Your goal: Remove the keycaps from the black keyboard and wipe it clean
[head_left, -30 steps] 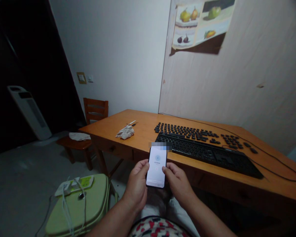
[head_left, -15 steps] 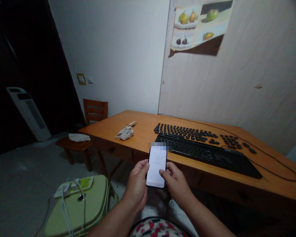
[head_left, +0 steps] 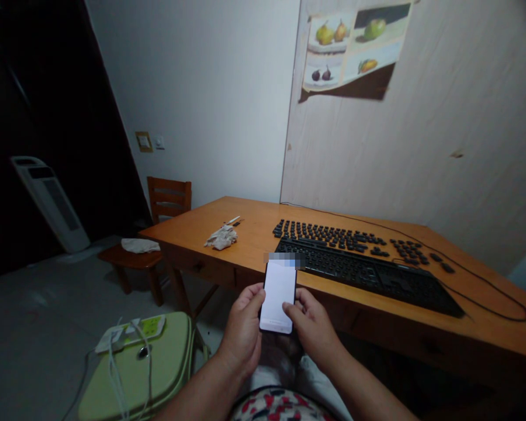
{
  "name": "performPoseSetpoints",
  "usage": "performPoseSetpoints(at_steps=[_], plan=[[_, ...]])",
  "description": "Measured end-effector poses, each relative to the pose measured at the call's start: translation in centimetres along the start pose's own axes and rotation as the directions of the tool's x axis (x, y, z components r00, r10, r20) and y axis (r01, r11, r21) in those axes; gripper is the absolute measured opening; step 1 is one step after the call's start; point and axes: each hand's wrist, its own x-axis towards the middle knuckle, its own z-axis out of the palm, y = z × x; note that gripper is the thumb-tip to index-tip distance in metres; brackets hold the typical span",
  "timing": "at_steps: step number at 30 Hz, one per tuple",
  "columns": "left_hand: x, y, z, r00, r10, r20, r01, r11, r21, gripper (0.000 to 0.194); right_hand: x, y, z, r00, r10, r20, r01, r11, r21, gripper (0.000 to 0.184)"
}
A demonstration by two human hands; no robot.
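A smartphone (head_left: 278,295) with a bright, nearly blank screen is held upright over my lap, in front of the desk edge. My left hand (head_left: 244,327) is closed round its left side, the thumb on the edge. My right hand (head_left: 313,321) grips the right side, its thumb lying over the lower part of the screen. Just beyond the phone lies a black keyboard base (head_left: 363,275) with its keycaps off. Rows of loose black keycaps (head_left: 328,234) are spread behind it on the wooden desk (head_left: 254,216).
On the desk's left part lie a crumpled cloth (head_left: 222,237) and a thin white tool (head_left: 233,220). A black cable (head_left: 499,286) loops along the right. At lower left, a green case (head_left: 149,362) carries a power strip (head_left: 144,328). A wooden chair (head_left: 170,199) stands beyond.
My right thumb has slid inward from the phone's edge onto the screen. The icon and text on the screen have gone, leaving it almost white. The hold of both hands stays the same.
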Motion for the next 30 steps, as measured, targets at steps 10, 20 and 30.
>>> performPoseSetpoints(at_steps=[10,20,30], plan=[[0.07,-0.1,-0.12,1.0,-0.009,-0.009,0.009,1.0,-0.012,0.036,-0.27,-0.13,0.09,1.0,0.016,0.008,-0.016,1.0,0.02,0.025],[0.04,-0.03,-0.1,1.0,-0.008,-0.026,0.007,1.0,-0.015,0.036,-0.32,0.01,-0.11,1.0,0.016,0.026,-0.016,1.0,0.001,0.027],[0.59,0.42,-0.63,0.999,0.032,-0.038,-0.032,0.999,0.009,0.04,-0.59,-0.31,-0.04,1.0,0.019,0.007,-0.018,0.995,-0.102,0.032]])
